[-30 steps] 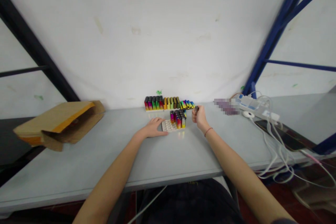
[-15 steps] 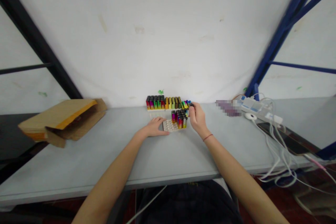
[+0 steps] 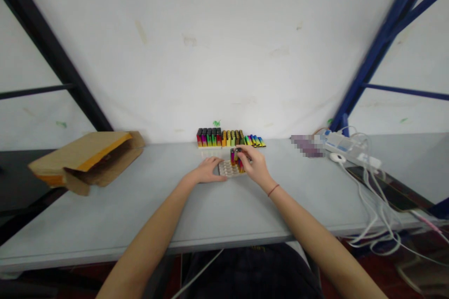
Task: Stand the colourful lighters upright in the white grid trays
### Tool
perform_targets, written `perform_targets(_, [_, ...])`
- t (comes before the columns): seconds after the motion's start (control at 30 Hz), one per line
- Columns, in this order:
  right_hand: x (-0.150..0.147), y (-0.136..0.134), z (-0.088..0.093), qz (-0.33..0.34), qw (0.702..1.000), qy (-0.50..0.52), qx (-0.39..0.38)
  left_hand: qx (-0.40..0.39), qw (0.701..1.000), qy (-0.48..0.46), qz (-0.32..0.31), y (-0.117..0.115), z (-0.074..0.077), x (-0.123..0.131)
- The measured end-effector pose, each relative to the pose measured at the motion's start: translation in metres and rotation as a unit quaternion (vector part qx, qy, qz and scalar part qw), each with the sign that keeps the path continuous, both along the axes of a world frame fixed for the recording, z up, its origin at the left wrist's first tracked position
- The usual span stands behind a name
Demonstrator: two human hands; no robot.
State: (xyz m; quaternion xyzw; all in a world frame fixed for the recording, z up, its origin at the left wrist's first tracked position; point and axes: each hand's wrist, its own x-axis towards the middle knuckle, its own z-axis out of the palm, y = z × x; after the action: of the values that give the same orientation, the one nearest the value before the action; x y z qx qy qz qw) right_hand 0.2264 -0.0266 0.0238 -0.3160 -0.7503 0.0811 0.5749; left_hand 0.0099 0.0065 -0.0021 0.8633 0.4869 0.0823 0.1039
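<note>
Lighters (image 3: 234, 156) upright in white tray (image 3: 226, 169), right hand (image 3: 255, 167) fingers pinched closed on one lighter, left hand (image 3: 208, 171) fingers open against tray's left edge, more lighters (image 3: 219, 137) in row beyond.

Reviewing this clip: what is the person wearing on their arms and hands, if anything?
The left forearm and right forearm are bare, with no sleeves in view, and the left hand and right hand wear no gloves. A thin red band circles the right wrist; the left wrist shows none. Any rings are too small to tell.
</note>
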Motion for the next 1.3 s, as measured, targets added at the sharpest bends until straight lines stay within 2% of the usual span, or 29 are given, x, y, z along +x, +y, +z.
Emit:
perform_targets(0.13, [-0.001, 0.002, -0.004, 0.011, 1.000, -0.023, -0.011, 0.001, 1.000, 0.007, -0.005, 0.000, 0.000, 0.000])
perform_targets(0.23, [0.001, 0.008, -0.008, 0.014, 0.996, -0.089, -0.015, -0.004, 1.000, 0.006, -0.002, 0.000, 0.000, 0.000])
perform_targets(0.37, [0.006, 0.016, -0.016, -0.023, 0.987, -0.158, -0.007, -0.012, 1.000, 0.007, 0.003, 0.001, 0.000, 0.000])
perform_targets(0.67, [0.006, 0.011, -0.012, -0.078, 0.974, -0.212, 0.008, -0.008, 1.000, 0.009, -0.001, 0.000, 0.000, 0.000])
perform_targets(0.77, [0.012, 0.017, -0.010, -0.091, 0.979, -0.184, 0.006, -0.009, 1.000, 0.009, -0.001, 0.001, 0.000, -0.001])
perform_targets(0.9, [0.037, 0.036, -0.013, -0.167, 0.977, -0.122, -0.054, -0.019, 1.000, 0.005, -0.007, 0.001, 0.000, -0.002])
perform_targets(0.97, [0.052, 0.046, -0.020, -0.216, 0.959, -0.150, -0.105, -0.023, 1.000, 0.004, -0.007, 0.001, 0.001, -0.002])
perform_targets(1.0, [0.057, 0.050, -0.024, -0.221, 0.951, -0.176, -0.125, -0.024, 1.000, 0.004, -0.006, 0.001, 0.001, -0.002])
perform_targets(1.17, [0.058, 0.058, -0.042, -0.131, 0.925, -0.320, -0.156, -0.024, 1.000, -0.009, -0.003, 0.002, 0.000, -0.003])
perform_targets(1.3, [0.048, 0.053, -0.037, -0.100, 0.894, -0.386, -0.202, -0.021, 1.000, -0.015, -0.010, 0.004, -0.002, -0.005])
